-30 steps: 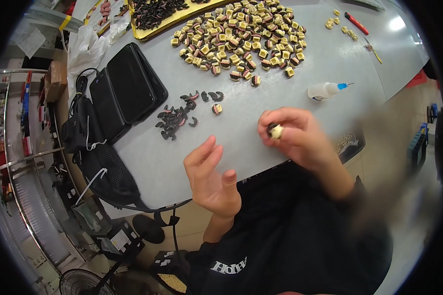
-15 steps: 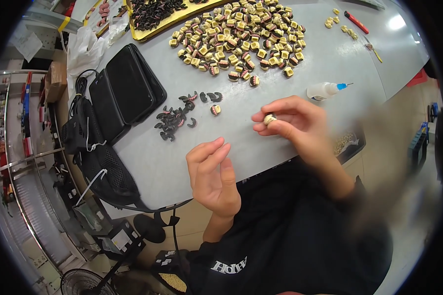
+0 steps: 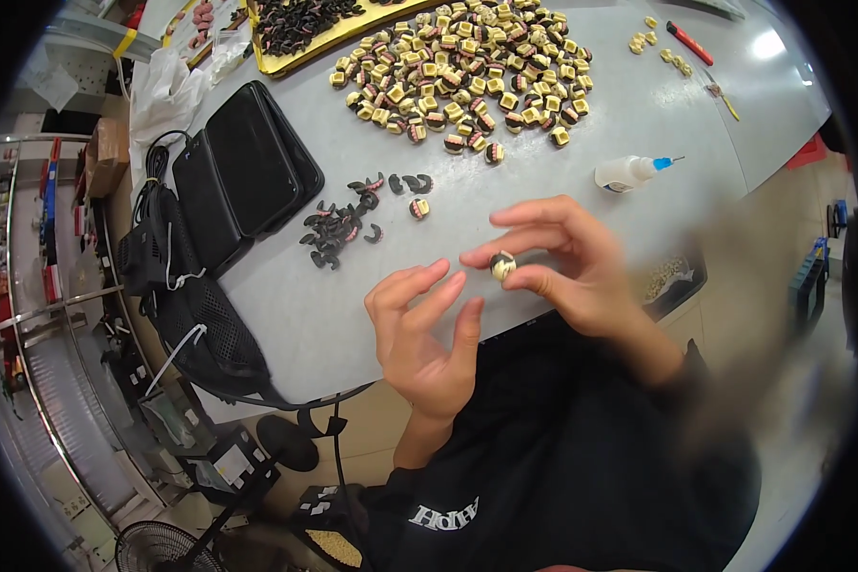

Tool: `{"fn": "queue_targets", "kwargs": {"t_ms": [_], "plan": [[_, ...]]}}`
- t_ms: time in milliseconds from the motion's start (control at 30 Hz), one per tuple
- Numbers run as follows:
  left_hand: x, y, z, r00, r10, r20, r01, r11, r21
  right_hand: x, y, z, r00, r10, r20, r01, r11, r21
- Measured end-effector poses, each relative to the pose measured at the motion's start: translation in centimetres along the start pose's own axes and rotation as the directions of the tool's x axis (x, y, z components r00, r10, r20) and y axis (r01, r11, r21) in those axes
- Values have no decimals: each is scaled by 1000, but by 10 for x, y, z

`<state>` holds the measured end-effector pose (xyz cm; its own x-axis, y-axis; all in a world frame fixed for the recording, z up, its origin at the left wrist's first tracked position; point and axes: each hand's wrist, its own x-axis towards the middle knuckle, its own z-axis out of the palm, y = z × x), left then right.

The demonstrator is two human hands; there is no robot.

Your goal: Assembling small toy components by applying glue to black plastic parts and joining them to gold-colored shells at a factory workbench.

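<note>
Between the thumb and fingers of my right hand (image 3: pixel 572 267) is a small cream-and-black moulded piece (image 3: pixel 502 270), held just above the table's near edge. My left hand (image 3: pixel 424 334) is close beside it on the left, its fingers apart and nothing in them. Beyond the left hand lies a loose cluster of black curved pieces (image 3: pixel 332 232), some with pink edges. One cream piece with black and pink parts (image 3: pixel 418 209) sits alone to the right of that cluster. A large heap of similar cream, black and pink pieces (image 3: pixel 467 76) spreads over the far table.
A white bottle with a blue needle tip (image 3: pixel 624 174) lies to the right. Farther right are a red cutter-like tool (image 3: pixel 689 43) and a few cream bits (image 3: pixel 642 41). A black folded device (image 3: pixel 243 172) stands at left, near a yellow tray (image 3: pixel 281 67) of black pieces.
My right hand has moved left and slightly nearer with the piece, which is turned to show more of its black part. My left hand has shifted slightly right, its thumb spreading away from the fingers.
</note>
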<state>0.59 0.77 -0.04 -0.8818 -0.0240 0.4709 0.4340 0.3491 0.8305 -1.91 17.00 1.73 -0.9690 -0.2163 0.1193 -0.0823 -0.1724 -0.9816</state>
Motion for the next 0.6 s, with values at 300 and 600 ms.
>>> {"fn": "queue_targets", "kwargs": {"t_ms": [300,600], "plan": [[0,0,-1,995,95,31,-98,991,94,-2,-10,-12,979,20,204,2,994,-107],[-1,-2,-1,984,156,84,-167,974,151,4,-16,-17,952,129,276,-127,992,-26]]}}
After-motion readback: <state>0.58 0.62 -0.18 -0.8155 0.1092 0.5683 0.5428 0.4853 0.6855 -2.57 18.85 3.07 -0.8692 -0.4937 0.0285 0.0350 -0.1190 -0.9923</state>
